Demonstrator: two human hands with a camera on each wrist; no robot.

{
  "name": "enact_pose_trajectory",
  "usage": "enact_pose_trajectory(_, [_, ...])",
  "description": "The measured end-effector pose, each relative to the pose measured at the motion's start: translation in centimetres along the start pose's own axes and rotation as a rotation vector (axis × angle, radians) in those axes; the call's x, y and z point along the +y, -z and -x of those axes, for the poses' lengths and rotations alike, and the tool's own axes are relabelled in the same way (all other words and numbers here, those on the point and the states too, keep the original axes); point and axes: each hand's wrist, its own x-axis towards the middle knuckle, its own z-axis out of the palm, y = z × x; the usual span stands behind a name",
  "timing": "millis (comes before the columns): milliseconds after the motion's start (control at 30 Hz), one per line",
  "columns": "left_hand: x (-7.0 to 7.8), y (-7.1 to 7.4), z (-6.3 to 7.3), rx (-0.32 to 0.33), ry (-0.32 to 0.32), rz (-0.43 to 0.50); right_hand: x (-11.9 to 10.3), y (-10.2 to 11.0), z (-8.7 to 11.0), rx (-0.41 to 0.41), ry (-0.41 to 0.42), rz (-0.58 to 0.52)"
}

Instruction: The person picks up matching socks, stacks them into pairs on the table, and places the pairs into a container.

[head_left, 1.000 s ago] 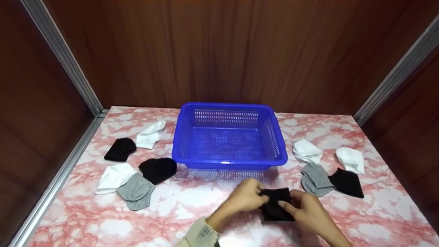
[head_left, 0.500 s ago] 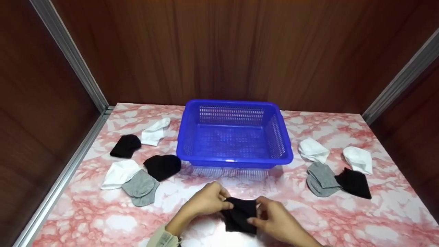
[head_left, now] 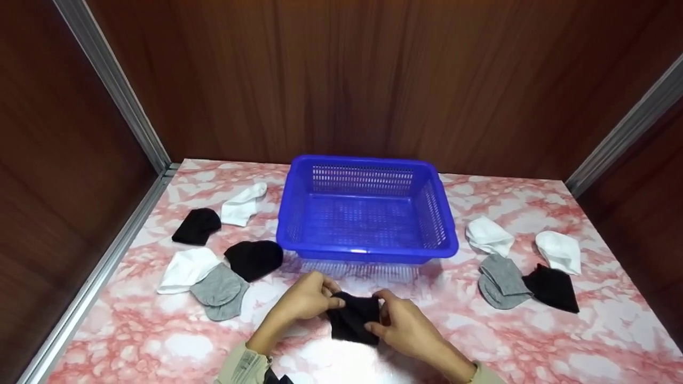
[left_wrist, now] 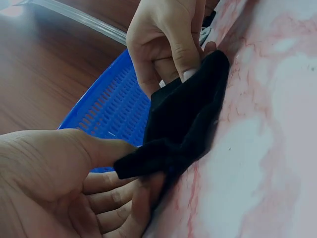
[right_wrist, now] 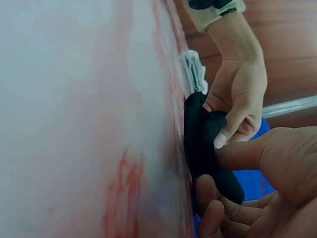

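Note:
A black sock [head_left: 353,319] is stretched between both hands just above the table in front of the basket. My left hand [head_left: 308,296] pinches its left upper edge, thumb on the near side, as the left wrist view shows with the sock [left_wrist: 181,109] sagging between the hands. On the opposite edge, my right hand [head_left: 404,326] grips the cloth between thumb and fingers. In the right wrist view, the sock [right_wrist: 200,134] hides some of the fingertips behind it. Whether it is one sock or a folded pair cannot be told.
A blue plastic basket [head_left: 368,255] stands at the back middle. To its left lie black socks [head_left: 255,260], white socks [head_left: 188,271] and a grey sock [head_left: 220,290]. On the right are white socks [head_left: 488,236], a grey sock [head_left: 502,281] and a black sock [head_left: 552,288]. Wooden panels enclose the table.
Both hands have carried the black sock leftward, from right of the middle to in front of the basket. Lately they have risen slightly in view. The view itself has shifted a little.

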Motion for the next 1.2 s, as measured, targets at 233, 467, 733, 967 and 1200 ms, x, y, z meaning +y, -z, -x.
enact_pose_trajectory(233, [0.2,0.3,-0.5,-0.002,0.033,0.001,-1.1,0.6,-0.8,-0.016,-0.072,0.133])
enact_pose_trajectory(467, [1.0,1.5,-0.7,-0.069,0.03,-0.041,-4.1,1.4,-1.5,0.077,0.064,0.272])
enact_pose_trajectory(733, [0.8,1.7,-0.9,-0.088,0.061,-0.016,-4.7,-0.6,-1.9,-0.03,0.112,0.226])
enact_pose_trajectory(967, [0.6,1.5,-0.8,-0.057,0.052,-0.027,-3.9,-0.5,-2.6,-0.052,0.207,0.161])
enact_pose_trajectory(1200, [0.4,1.9,-0.7,-0.025,0.049,-0.046,-3.2,3.4,-0.9,0.047,0.24,0.204])
